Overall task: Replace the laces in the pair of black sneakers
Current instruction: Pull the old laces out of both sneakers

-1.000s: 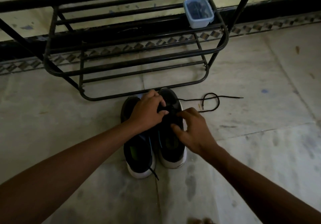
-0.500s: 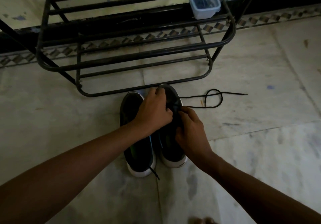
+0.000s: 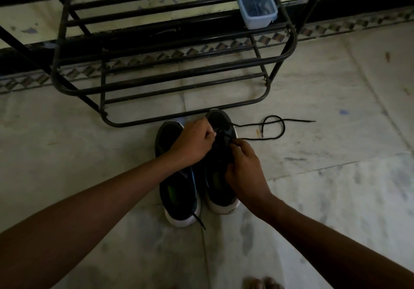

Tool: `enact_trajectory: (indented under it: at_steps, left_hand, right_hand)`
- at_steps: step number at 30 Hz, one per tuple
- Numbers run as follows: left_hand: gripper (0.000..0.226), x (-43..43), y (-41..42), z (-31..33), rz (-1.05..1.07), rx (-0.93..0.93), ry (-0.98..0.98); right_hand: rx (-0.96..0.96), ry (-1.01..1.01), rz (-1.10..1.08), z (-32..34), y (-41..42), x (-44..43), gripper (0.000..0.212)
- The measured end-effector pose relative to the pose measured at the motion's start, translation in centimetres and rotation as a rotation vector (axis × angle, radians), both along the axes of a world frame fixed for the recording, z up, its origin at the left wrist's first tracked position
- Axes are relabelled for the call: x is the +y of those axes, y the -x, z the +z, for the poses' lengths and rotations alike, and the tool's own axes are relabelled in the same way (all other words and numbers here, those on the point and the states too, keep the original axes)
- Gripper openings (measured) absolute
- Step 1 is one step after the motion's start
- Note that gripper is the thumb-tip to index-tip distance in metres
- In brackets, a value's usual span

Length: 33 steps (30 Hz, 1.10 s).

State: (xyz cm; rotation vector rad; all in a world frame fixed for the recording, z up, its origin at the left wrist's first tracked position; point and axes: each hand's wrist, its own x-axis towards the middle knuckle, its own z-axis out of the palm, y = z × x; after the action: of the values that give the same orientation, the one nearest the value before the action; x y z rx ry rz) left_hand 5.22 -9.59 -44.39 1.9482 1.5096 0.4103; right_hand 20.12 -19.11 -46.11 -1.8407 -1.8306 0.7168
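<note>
Two black sneakers with white soles stand side by side on the floor, toes toward the rack: the left sneaker (image 3: 177,190) and the right sneaker (image 3: 218,176). A black lace (image 3: 272,129) runs from the right sneaker's toe area out to the right and loops on the floor. My left hand (image 3: 193,142) has curled fingers at the lace on the right sneaker's front eyelets. My right hand (image 3: 245,167) pinches the lace on the same shoe, just right of the left hand. A lace end (image 3: 200,221) sticks out at the left sneaker's heel.
A black metal shoe rack (image 3: 170,64) stands right behind the sneakers, against the wall. A small clear plastic box (image 3: 257,7) with dark contents sits on its shelf at the right. Toes of a foot (image 3: 262,284) show at the bottom edge. Pale tiled floor lies around.
My right hand has moved forward along the right sneaker to meet the left hand at the front eyelets. The lace loop on the floor has shifted slightly.
</note>
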Motion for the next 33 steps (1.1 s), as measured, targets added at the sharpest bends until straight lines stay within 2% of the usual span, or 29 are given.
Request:
enact_trajectory:
  at_steps: [2, 6, 8, 9, 10, 13, 14, 15, 17, 18, 19, 20, 21, 23, 25, 28, 31, 33]
  left_hand:
    - [0.011, 0.6, 0.1, -0.1, 0.029, -0.049, 0.054]
    - [0.024, 1.8, 0.5, 0.5, 0.181, -0.411, 0.379]
    - [0.037, 2.2, 0.8, 0.6, 0.196, -0.411, 0.481]
    - [0.039, 2.3, 0.9, 0.7, 0.191, -0.384, 0.483]
    - [0.038, 2.5, 1.2, 0.8, 0.164, -0.328, 0.407]
    - [0.037, 3.2, 1.8, 1.6, 0.108, -0.09, -0.047]
    - [0.036, 3.6, 1.9, 1.6, 0.149, -0.097, -0.115]
    - [0.033, 4.0, 1.9, 1.7, 0.233, -0.169, -0.089]
    - [0.024, 4.6, 1.7, 2.3, 0.422, -0.387, 0.141]
    - [0.019, 4.9, 2.0, 2.5, 0.419, -0.428, 0.214]
    - [0.014, 5.2, 2.5, 2.4, 0.309, -0.346, 0.192]
    - [0.013, 5.4, 3.3, 2.5, 0.119, -0.171, 0.116]
    - [0.02, 5.4, 4.1, 2.8, -0.071, 0.05, 0.046]
    - [0.03, 5.5, 5.2, 3.7, -0.258, 0.454, -0.039]
    - [0.03, 5.7, 5.5, 4.4, -0.303, 0.691, -0.083]
    - [0.015, 6.0, 5.5, 5.0, -0.384, 0.992, -0.211]
    - [0.013, 6.0, 6.3, 5.2, -0.32, 1.156, -0.266]
    - [0.015, 5.9, 7.1, 5.3, -0.265, 1.172, -0.299]
  right_hand:
    - [-0.013, 0.008, -0.001, 0.0, 0.0, -0.1, 0.043]
    - [-0.035, 0.019, 0.0, 0.1, 0.0, -0.2, 0.047]
    - [-0.048, 0.019, 0.014, 0.2, 0.2, -0.3, 0.049]
    - [-0.049, 0.019, 0.02, 0.2, 0.2, -0.3, 0.049]
    - [-0.048, 0.02, 0.019, 0.2, 0.3, -0.2, 0.049]
    - [-0.046, 0.021, 0.005, 0.2, 0.2, -0.1, 0.049]
    - [-0.041, 0.023, 0.003, 0.3, 0.2, -0.2, 0.049]
    - [-0.033, 0.023, 0.003, 0.3, 0.2, -0.2, 0.049]
    - [-0.026, 0.022, 0.0, 0.3, 0.2, -0.2, 0.048]
    - [-0.027, 0.025, -0.002, 0.3, 0.2, -0.2, 0.048]
    - [-0.029, 0.028, -0.003, 0.3, 0.2, -0.2, 0.048]
    - [-0.03, 0.032, -0.005, 0.4, 0.2, -0.2, 0.048]
    - [-0.031, 0.036, -0.006, 0.4, 0.2, -0.1, 0.047]
    - [-0.038, 0.039, -0.003, 0.4, 0.2, -0.1, 0.046]
    - [-0.05, 0.041, 0.003, 0.4, 0.2, 0.0, 0.046]
    - [-0.068, 0.054, -0.003, 0.4, 0.3, 0.0, 0.046]
    - [-0.091, 0.067, -0.003, 0.3, 0.3, 0.0, 0.048]
    - [-0.098, 0.066, 0.001, 0.3, 0.2, 0.1, 0.047]
